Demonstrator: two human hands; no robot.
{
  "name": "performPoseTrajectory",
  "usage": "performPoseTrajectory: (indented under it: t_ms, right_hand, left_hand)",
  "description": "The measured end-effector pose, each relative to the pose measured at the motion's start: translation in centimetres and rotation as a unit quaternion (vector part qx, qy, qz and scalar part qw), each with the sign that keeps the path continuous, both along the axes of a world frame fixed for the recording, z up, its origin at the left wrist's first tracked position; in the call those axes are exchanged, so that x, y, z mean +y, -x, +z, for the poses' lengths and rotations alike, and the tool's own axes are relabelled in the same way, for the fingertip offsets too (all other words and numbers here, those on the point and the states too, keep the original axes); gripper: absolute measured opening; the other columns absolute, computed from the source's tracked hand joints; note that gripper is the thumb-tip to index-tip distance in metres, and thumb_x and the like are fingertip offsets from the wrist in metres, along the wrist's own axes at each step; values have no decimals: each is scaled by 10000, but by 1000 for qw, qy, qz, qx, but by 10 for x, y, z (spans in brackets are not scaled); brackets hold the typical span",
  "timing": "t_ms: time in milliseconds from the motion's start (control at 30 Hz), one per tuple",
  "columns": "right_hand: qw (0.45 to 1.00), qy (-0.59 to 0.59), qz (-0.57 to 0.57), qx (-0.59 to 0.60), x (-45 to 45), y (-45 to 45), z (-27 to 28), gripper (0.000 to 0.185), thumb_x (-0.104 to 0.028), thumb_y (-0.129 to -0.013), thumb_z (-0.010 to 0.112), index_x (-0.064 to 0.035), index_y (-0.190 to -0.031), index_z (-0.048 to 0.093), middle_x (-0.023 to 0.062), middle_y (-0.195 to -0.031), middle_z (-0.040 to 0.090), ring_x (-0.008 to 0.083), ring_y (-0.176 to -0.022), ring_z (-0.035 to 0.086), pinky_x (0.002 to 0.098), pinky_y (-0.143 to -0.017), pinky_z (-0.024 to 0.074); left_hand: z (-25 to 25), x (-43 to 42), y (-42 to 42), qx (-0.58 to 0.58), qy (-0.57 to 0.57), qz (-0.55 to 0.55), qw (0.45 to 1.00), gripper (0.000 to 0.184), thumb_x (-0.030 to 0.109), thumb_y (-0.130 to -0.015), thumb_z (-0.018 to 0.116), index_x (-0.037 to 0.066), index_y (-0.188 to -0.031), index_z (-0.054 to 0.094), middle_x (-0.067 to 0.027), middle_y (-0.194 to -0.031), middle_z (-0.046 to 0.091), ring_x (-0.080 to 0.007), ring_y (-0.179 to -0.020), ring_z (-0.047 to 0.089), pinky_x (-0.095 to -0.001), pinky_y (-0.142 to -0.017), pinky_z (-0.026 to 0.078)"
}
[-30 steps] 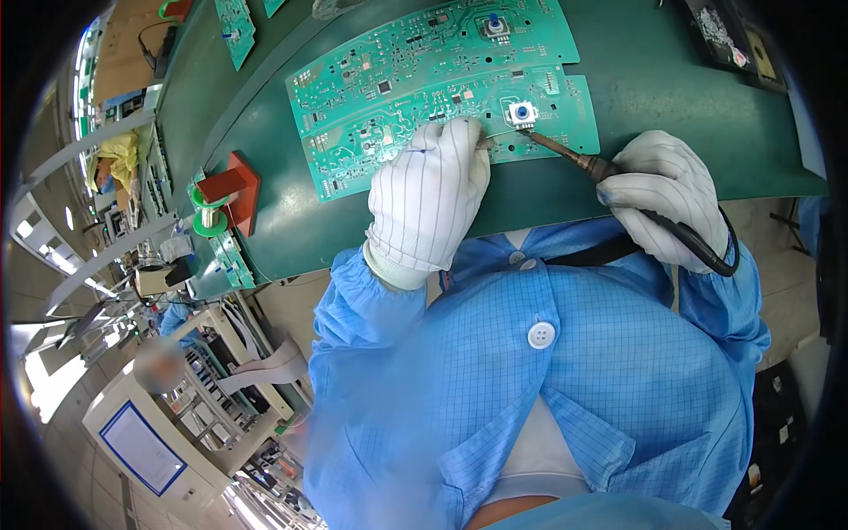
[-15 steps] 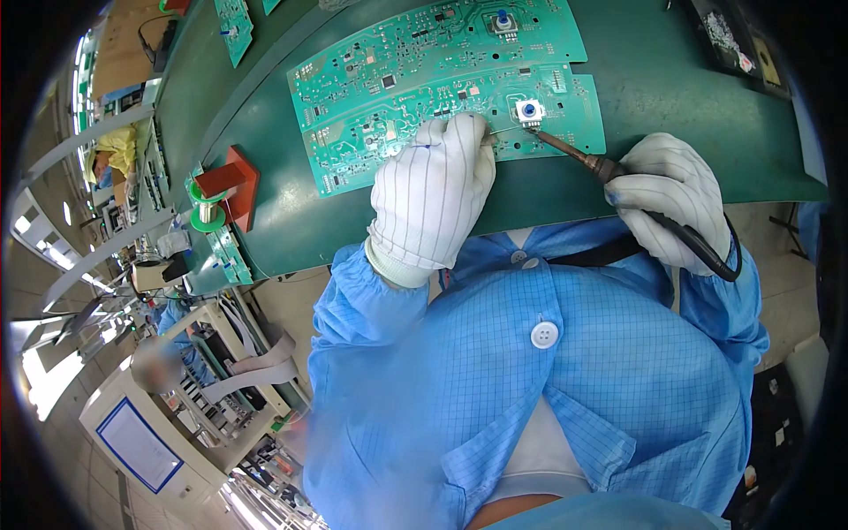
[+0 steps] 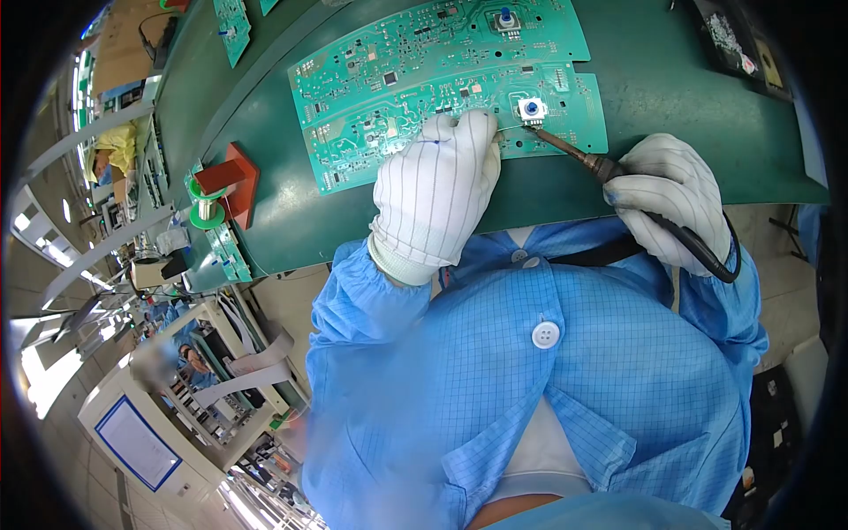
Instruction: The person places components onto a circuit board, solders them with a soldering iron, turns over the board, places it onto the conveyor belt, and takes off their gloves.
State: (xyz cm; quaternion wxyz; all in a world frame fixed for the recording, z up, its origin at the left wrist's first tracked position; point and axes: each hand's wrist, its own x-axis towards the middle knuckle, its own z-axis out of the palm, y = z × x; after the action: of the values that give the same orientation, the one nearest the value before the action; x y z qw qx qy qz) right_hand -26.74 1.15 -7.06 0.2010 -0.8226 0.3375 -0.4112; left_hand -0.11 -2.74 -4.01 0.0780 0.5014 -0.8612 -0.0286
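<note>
My right hand, in a white striped glove, is closed round a soldering iron. The iron's tip touches or nearly touches the lower edge of a white square part with a blue knob on the near green circuit board. My left hand, gloved alike, rests over that board with its fingers pinched on a thin solder wire, whose end reaches the iron's tip. A second circuit board adjoins the first on its far side and bears a similar knob.
A solder spool on a red stand is at the table's left. Small boards lie beside it, and another board is at the upper left. A dark tray stands at the upper right. Far left, a person's hand shows.
My left hand has shifted slightly right, nearer the iron's tip, and less solder wire shows. The boards appear slightly further right than at first. My right hand still grips the iron.
</note>
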Motion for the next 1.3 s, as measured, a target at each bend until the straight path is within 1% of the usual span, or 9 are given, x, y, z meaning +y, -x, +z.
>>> performPoseTrajectory:
  t_ms: [433, 533, 600, 667, 1033, 1133, 1200, 1233, 1300]
  right_hand:
    - [1000, 12, 0, 2, 0, 1, 0, 298, -77, -696, 756, -94, -993, 739, 85, -860, 653, 269, -808, 648, 377, -737, 528]
    - [1000, 16, 14, 8, -1, 7, 5, 319, -59, -676, 723, -45, -991, 676, 139, -867, 634, 312, -780, 628, 413, -715, 514]
    - [1000, -5, 18, 11, -2, 9, 8, 306, -69, -685, 714, -41, -988, 674, 134, -847, 633, 310, -772, 624, 412, -715, 514]
    - [1000, -3, 23, 15, -4, 9, 11, 306, -64, -686, 711, -41, -988, 670, 131, -844, 634, 308, -771, 623, 412, -713, 515]
    - [1000, -6, 11, 3, -7, 8, 19, 292, -55, -681, 735, -78, -971, 715, 82, -870, 695, 259, -767, 642, 380, -718, 522]
    - [999, -24, 44, -4, -7, 16, 24, 283, -21, -699, 657, -29, -982, 647, 135, -855, 638, 300, -762, 618, 406, -698, 515]
    - [995, -93, -5, -43, -5, 23, 28, 264, -36, -715, 688, -48, -979, 696, 102, -861, 690, 252, -740, 643, 349, -672, 516]
    - [993, -116, -12, -30, -5, 33, 29, 258, -17, -756, 660, -25, -1013, 687, 126, -893, 679, 235, -758, 643, 325, -680, 508]
    - [990, -82, -111, 9, 0, 44, 34, 241, -12, -818, 629, -10, -1054, 680, 130, -940, 673, 209, -795, 645, 314, -704, 506]
  left_hand:
    - [1, 1, 1, -20, 1, 5, 1000, 129, 171, -901, 652, 110, -1009, 619, -116, -811, 669, -289, -619, 664, -373, -557, 543]
    - [-2, 0, 1, -7, 11, 7, 1000, 131, 160, -897, 649, 98, -1005, 607, -121, -812, 672, -292, -621, 665, -371, -559, 543]
    - [-5, -2, -1, 3, 19, 3, 1000, 131, 155, -895, 648, 93, -1000, 601, -123, -812, 674, -293, -622, 664, -370, -560, 543]
    - [-8, -3, -4, -6, 53, -16, 998, 148, 244, -909, 643, 124, -938, 561, -83, -739, 617, -210, -529, 646, -330, -428, 521]
    - [-9, -4, -5, 7, 52, -19, 998, 133, 224, -904, 644, 116, -932, 570, -81, -738, 626, -205, -528, 645, -318, -437, 520]
    - [-9, -5, -5, 11, 53, -17, 998, 134, 221, -902, 645, 113, -936, 573, -83, -738, 628, -209, -530, 647, -318, -442, 522]
    - [-7, -5, -4, 8, 54, -16, 998, 136, 220, -901, 646, 111, -939, 574, -83, -737, 629, -211, -530, 647, -320, -443, 523]
    - [-5, -4, -4, 20, 33, -6, 999, 112, 185, -898, 642, 106, -955, 588, -103, -765, 657, -253, -576, 663, -346, -508, 538]
    - [-5, -4, -4, 34, 12, 4, 999, 98, 151, -894, 638, 102, -971, 601, -123, -793, 686, -295, -623, 678, -372, -573, 554]
